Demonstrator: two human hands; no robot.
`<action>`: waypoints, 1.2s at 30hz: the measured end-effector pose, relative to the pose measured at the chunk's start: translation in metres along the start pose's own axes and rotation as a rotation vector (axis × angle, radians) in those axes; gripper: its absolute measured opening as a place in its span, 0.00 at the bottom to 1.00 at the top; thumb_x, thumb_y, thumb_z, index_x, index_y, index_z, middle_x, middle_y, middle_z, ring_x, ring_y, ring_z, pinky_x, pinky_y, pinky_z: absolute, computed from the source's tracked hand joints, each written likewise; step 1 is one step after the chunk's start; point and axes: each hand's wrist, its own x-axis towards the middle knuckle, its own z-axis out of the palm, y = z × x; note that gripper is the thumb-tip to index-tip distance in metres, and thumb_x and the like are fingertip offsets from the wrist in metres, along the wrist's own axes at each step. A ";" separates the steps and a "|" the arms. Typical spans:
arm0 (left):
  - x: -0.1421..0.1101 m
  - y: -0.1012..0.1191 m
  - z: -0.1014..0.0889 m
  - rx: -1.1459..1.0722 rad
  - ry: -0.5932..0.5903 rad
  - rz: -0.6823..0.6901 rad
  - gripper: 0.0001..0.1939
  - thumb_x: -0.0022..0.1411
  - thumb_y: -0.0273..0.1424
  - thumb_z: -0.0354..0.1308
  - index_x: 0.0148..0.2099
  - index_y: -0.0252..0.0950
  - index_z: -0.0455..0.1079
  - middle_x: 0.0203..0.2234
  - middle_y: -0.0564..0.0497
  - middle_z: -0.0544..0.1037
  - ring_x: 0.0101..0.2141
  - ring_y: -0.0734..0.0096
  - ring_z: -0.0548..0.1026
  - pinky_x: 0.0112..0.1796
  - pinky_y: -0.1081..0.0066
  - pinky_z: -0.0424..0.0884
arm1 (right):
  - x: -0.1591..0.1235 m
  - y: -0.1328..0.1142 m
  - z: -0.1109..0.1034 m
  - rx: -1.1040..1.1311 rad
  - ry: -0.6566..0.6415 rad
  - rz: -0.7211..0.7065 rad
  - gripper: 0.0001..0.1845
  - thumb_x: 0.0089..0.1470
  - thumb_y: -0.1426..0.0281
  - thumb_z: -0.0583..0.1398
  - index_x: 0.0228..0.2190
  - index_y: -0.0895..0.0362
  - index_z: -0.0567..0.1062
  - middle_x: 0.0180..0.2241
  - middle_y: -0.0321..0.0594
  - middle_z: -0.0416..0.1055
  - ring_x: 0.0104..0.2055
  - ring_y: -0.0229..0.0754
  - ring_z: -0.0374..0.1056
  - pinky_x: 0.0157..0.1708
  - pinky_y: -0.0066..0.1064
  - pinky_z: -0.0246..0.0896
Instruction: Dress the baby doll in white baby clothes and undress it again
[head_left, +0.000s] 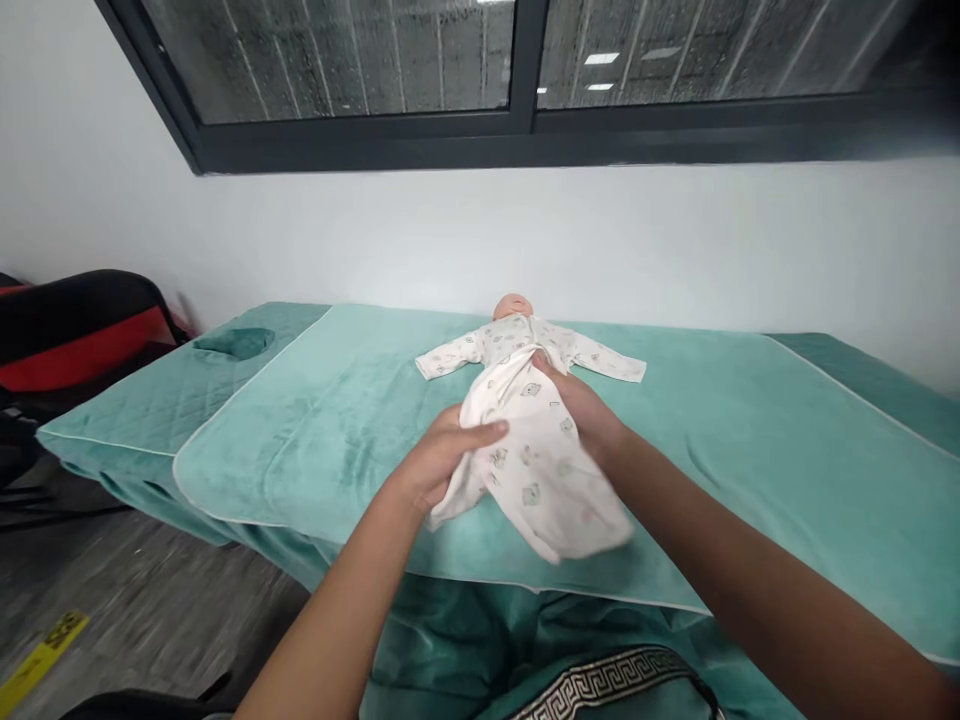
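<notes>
Currently clamped on printed baby trousers [536,470] at frame centre with left hand [441,452] and right hand [577,402] | lying lengthwise from baby doll [517,333] toward lower centre | nearer doll with right hand

White trousers [544,462] with scattered grey-green prints, teal blanket [337,400]

The head-worn view looks forward and down from just beside the bed [300,430]; it faces the window [337,60].
</notes>
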 end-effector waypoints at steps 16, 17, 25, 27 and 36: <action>0.029 -0.029 0.020 0.790 0.138 -0.074 0.13 0.59 0.40 0.58 0.39 0.35 0.70 0.35 0.47 0.78 0.36 0.60 0.75 0.34 0.67 0.67 | -0.069 0.064 -0.076 -0.468 0.147 0.037 0.22 0.54 0.53 0.62 0.43 0.55 0.75 0.40 0.42 0.76 0.41 0.50 0.71 0.39 0.39 0.64; 0.033 -0.032 0.022 0.912 0.133 -0.077 0.12 0.59 0.39 0.57 0.38 0.36 0.70 0.35 0.47 0.77 0.36 0.59 0.75 0.34 0.67 0.67 | -0.071 0.073 -0.081 -0.527 0.214 0.024 0.21 0.55 0.53 0.61 0.41 0.56 0.75 0.39 0.41 0.76 0.40 0.49 0.70 0.38 0.38 0.63; 0.056 -0.048 0.039 1.306 -0.048 -0.109 0.12 0.62 0.35 0.52 0.45 0.38 0.71 0.46 0.45 0.78 0.46 0.54 0.74 0.44 0.64 0.67 | -0.060 0.103 -0.093 -0.764 0.382 -0.050 0.17 0.59 0.53 0.54 0.34 0.54 0.71 0.33 0.41 0.75 0.39 0.49 0.69 0.39 0.37 0.61; 0.058 -0.044 0.042 1.277 -0.071 -0.128 0.15 0.63 0.36 0.51 0.48 0.38 0.71 0.48 0.45 0.77 0.48 0.53 0.74 0.45 0.63 0.67 | -0.056 0.103 -0.093 -0.715 0.358 -0.133 0.17 0.59 0.54 0.54 0.35 0.54 0.71 0.34 0.41 0.74 0.40 0.49 0.69 0.41 0.37 0.61; 0.073 -0.008 0.029 0.723 -0.224 -0.377 0.26 0.56 0.37 0.64 0.55 0.37 0.68 0.50 0.43 0.76 0.47 0.56 0.75 0.44 0.63 0.70 | -0.031 0.101 -0.109 -0.437 0.422 -0.310 0.15 0.54 0.54 0.59 0.33 0.54 0.67 0.32 0.35 0.70 0.36 0.44 0.64 0.38 0.35 0.59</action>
